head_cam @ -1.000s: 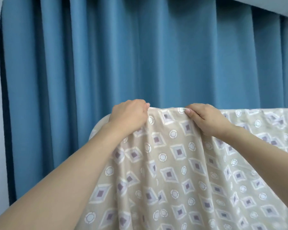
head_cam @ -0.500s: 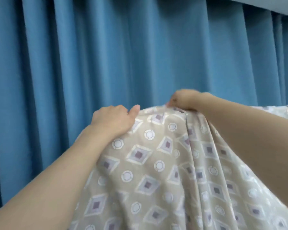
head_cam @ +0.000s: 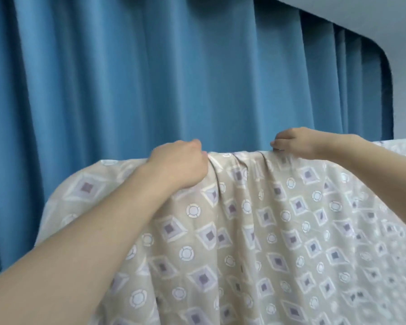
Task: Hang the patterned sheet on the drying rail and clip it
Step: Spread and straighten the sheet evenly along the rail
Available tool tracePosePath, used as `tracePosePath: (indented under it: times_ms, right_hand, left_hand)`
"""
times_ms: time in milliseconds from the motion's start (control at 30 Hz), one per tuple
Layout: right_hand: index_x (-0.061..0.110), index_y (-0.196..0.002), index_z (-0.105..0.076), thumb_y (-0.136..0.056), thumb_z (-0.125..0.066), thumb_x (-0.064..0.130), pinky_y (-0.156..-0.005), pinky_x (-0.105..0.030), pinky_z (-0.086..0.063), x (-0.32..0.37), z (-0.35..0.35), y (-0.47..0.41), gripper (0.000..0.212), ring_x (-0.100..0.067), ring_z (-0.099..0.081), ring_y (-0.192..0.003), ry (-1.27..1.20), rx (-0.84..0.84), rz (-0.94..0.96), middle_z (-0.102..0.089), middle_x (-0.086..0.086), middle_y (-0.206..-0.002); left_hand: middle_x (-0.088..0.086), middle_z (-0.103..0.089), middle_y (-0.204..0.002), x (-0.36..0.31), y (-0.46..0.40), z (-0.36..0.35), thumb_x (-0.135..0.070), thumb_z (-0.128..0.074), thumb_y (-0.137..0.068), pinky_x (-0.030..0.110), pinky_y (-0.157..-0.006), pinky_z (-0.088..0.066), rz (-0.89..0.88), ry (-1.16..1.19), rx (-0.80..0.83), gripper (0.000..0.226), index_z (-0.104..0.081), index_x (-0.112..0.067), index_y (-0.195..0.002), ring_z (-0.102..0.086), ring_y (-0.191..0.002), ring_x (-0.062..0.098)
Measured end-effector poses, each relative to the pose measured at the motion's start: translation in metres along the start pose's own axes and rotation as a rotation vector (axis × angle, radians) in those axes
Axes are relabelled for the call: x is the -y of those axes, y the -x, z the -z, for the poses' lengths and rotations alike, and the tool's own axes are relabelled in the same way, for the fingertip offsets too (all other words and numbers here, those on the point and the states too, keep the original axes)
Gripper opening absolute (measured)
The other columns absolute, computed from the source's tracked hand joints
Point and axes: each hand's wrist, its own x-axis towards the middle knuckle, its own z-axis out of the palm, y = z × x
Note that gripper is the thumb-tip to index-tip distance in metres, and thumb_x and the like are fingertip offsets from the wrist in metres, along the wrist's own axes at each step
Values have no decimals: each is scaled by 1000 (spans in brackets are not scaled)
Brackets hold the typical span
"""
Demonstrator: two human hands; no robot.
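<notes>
The patterned sheet (head_cam: 256, 231), beige with purple diamonds and white circles, hangs draped in front of me and fills the lower right of the head view. Its top fold runs level between my hands. My left hand (head_cam: 181, 165) is closed on the top edge near the sheet's left end. My right hand (head_cam: 293, 143) pinches the top edge further right, fingers curled over the fold. The drying rail is hidden under the fabric. No clip shows.
A blue pleated curtain (head_cam: 127, 78) hangs close behind the sheet across the whole width. A pale wall and ceiling (head_cam: 403, 31) show at the upper right. The sheet's left end droops in a rounded corner (head_cam: 63, 198).
My hands have spread apart along the top edge, the right one moving further right. The bunched fabric between them has been drawn out flatter.
</notes>
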Motion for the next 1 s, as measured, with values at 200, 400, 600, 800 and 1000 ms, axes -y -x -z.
tracePosePath:
  times_ms: [200,400,600,800,1000]
  right_hand:
    - [25,-110,-47,-83,-64,56,-82,-31,-40,-43,-13,30,44,-15,-49,-99,147,-150,143,-50,9,-106]
    - [27,-92,-35,-94,-39,58,-67,-32,-36,-46,-12,25,31,-16,-46,-89,398,-206,277,-41,8,-97]
    - [24,-86,-47,-100,-38,43,-64,-31,-36,-57,21,19,26,-24,-48,-74,558,-203,194,-52,3,-84]
    - [9,-73,-50,-94,-51,25,-58,-40,-57,-79,42,-38,26,-33,-65,-57,-449,-396,-189,-66,-22,-71]
    - [13,-82,-61,-99,-48,27,-75,-30,-47,-79,15,-55,26,-21,-60,-78,-173,47,-83,-65,-3,-86]
  left_hand:
    - [7,-56,-115,-71,-27,-26,-39,-33,-99,37,-73,-34,-200,71,-43,19,-33,-19,-99,-52,-106,31]
    - [6,-61,-116,-87,-45,-22,-57,-29,-96,35,-73,-36,-126,-19,64,47,-51,-19,-113,-54,-104,30]
    - [-7,-60,-98,-77,-58,-21,-84,-31,-78,33,-76,-44,-41,16,252,63,-55,-27,-89,-55,-98,23]
    - [-11,-59,-120,-85,-64,-21,-83,-27,-80,38,-94,-43,-15,72,293,70,-55,-30,-114,-54,-114,20]
    - [0,-53,-136,-92,-73,-31,-57,-15,-99,38,-84,-36,162,8,215,57,-54,-22,-123,-49,-122,27]
